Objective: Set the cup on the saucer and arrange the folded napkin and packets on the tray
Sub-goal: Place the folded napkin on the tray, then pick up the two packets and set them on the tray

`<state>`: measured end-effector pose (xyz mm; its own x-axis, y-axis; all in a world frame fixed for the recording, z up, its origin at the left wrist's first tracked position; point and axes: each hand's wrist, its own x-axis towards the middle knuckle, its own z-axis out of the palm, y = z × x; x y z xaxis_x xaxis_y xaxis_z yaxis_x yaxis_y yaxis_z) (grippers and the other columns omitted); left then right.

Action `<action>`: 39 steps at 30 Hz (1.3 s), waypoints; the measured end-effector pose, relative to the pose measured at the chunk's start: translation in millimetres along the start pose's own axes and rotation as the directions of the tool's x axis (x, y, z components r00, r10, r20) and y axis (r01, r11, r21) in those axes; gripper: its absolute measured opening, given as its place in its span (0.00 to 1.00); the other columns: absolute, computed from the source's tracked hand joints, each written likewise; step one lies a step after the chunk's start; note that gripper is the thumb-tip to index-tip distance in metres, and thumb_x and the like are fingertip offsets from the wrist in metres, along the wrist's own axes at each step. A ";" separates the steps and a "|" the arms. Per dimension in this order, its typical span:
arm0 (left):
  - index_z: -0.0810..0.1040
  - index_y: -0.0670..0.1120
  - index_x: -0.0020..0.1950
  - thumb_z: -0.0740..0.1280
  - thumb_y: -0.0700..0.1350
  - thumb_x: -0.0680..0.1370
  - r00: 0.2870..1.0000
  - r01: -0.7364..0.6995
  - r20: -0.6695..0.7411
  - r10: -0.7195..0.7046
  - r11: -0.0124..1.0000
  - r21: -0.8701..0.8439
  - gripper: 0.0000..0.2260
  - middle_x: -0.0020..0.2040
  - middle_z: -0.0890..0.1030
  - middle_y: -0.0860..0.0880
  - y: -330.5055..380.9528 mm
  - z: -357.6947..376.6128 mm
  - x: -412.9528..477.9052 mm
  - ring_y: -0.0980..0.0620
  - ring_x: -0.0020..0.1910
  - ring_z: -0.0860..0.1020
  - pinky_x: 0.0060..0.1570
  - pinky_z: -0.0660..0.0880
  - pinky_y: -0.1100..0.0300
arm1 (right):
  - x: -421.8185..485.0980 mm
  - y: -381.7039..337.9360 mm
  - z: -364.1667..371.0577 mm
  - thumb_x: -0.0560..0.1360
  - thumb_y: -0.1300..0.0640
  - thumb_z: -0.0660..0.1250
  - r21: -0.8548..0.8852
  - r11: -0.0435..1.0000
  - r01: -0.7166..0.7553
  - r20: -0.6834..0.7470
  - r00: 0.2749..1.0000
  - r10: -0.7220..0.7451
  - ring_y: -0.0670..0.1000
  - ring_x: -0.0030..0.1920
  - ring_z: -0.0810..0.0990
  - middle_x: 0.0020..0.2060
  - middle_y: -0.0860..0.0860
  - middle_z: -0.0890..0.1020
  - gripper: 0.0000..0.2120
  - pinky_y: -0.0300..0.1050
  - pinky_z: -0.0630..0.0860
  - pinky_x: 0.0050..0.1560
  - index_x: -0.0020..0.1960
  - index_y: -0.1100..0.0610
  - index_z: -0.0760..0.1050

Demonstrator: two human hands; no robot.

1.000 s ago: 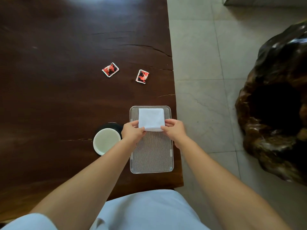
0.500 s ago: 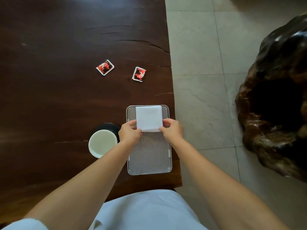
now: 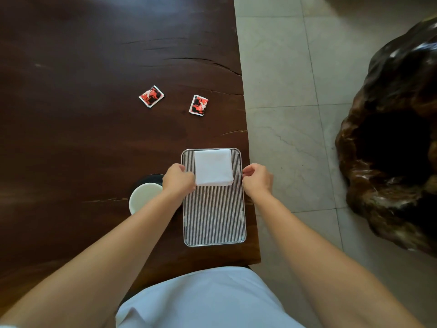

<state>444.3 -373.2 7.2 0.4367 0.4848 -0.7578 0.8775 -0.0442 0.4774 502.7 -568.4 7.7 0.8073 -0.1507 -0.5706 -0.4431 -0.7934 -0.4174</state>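
Observation:
A folded white napkin [image 3: 214,167] lies flat at the far end of the striped rectangular tray [image 3: 214,218]. My left hand [image 3: 177,179] hovers at the tray's left edge, fingers loosely curled, holding nothing. My right hand [image 3: 257,179] is at the tray's right edge, fingers apart and empty. A white cup [image 3: 144,196] stands on a dark saucer [image 3: 151,179] just left of the tray, partly hidden by my left forearm. Two red-and-black packets lie on the table farther away, one on the left [image 3: 151,96] and one on the right [image 3: 198,105].
The dark wooden table [image 3: 82,138] ends just right of the tray, with pale tiled floor [image 3: 283,91] beyond. A large dark glossy carved wood piece [image 3: 392,143] stands on the floor at the right.
Both hands let go of the napkin and moved apart to the tray's side edges. The napkin now lies free at the tray's far end.

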 end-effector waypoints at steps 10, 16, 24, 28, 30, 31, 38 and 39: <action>0.78 0.48 0.57 0.67 0.44 0.79 0.955 -0.223 -0.120 0.272 0.922 0.318 0.07 0.52 0.82 0.46 57.8 -71.6 21.3 0.46 0.50 0.82 0.52 0.82 0.48 | 19.9 -75.4 -17.3 0.75 0.62 0.66 0.032 0.977 0.213 0.040 0.976 -0.214 0.55 0.50 0.83 0.48 0.55 0.85 0.10 0.49 0.80 0.55 0.53 0.56 0.83; 0.80 0.47 0.56 0.66 0.53 0.81 0.920 -0.255 -0.167 0.355 0.865 0.433 0.11 0.48 0.80 0.49 86.9 -99.9 42.8 0.50 0.47 0.76 0.44 0.71 0.56 | 36.5 -127.8 -7.0 0.76 0.59 0.66 -0.005 0.941 0.339 0.059 0.939 -0.338 0.53 0.49 0.82 0.49 0.53 0.84 0.09 0.47 0.81 0.51 0.54 0.55 0.82; 0.79 0.46 0.57 0.66 0.51 0.81 0.903 -0.254 -0.201 0.381 0.848 0.465 0.10 0.51 0.82 0.45 109.0 -122.2 94.9 0.45 0.50 0.80 0.52 0.79 0.48 | 73.7 -179.3 26.3 0.78 0.58 0.68 -0.079 0.917 0.392 0.049 0.920 -0.389 0.53 0.53 0.80 0.55 0.55 0.83 0.13 0.40 0.72 0.47 0.62 0.57 0.78; 0.78 0.45 0.61 0.65 0.49 0.81 0.871 -0.322 -0.162 0.464 0.787 0.525 0.12 0.55 0.79 0.43 111.3 -121.3 121.5 0.42 0.53 0.79 0.53 0.77 0.46 | 95.4 -188.1 46.2 0.77 0.59 0.70 -0.073 0.948 0.309 0.043 0.951 -0.307 0.55 0.57 0.80 0.58 0.55 0.82 0.19 0.48 0.79 0.55 0.67 0.58 0.74; 0.76 0.44 0.64 0.65 0.48 0.81 0.855 -0.348 -0.146 0.497 0.759 0.549 0.13 0.58 0.76 0.43 108.9 -117.3 134.2 0.42 0.55 0.77 0.53 0.77 0.45 | 103.9 -189.7 56.3 0.77 0.58 0.71 -0.052 0.966 0.252 0.042 0.967 -0.250 0.54 0.59 0.80 0.60 0.55 0.81 0.20 0.48 0.79 0.56 0.68 0.57 0.73; 0.75 0.45 0.65 0.65 0.48 0.81 0.846 -0.358 -0.142 0.514 0.745 0.563 0.14 0.59 0.75 0.43 107.4 -114.0 140.1 0.42 0.56 0.77 0.53 0.77 0.46 | 107.5 -189.7 60.5 0.77 0.57 0.71 -0.045 0.972 0.233 0.030 0.972 -0.231 0.54 0.59 0.80 0.60 0.55 0.80 0.21 0.47 0.78 0.56 0.68 0.57 0.72; 0.69 0.48 0.75 0.66 0.49 0.81 0.828 -0.303 -0.183 0.530 0.698 0.649 0.22 0.71 0.68 0.44 107.4 -100.0 188.7 0.39 0.64 0.68 0.55 0.76 0.47 | 129.6 -191.1 85.6 0.77 0.50 0.71 -0.099 0.970 0.222 -0.075 0.970 -0.230 0.53 0.61 0.77 0.63 0.55 0.71 0.28 0.41 0.74 0.51 0.73 0.56 0.66; 0.69 0.48 0.75 0.66 0.49 0.81 0.829 -0.293 -0.191 0.526 0.698 0.654 0.22 0.71 0.67 0.44 109.4 -99.4 193.5 0.39 0.64 0.67 0.55 0.76 0.47 | 132.1 -192.7 87.5 0.77 0.50 0.72 -0.113 0.967 0.228 -0.082 0.968 -0.238 0.54 0.60 0.77 0.62 0.55 0.70 0.27 0.43 0.76 0.52 0.72 0.56 0.66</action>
<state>605.1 -197.4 -43.0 0.7858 0.5452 -0.2919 0.6141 -0.7437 0.2643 660.6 -383.8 -49.1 0.9188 -0.0052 -0.3947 -0.2000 -0.8682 -0.4541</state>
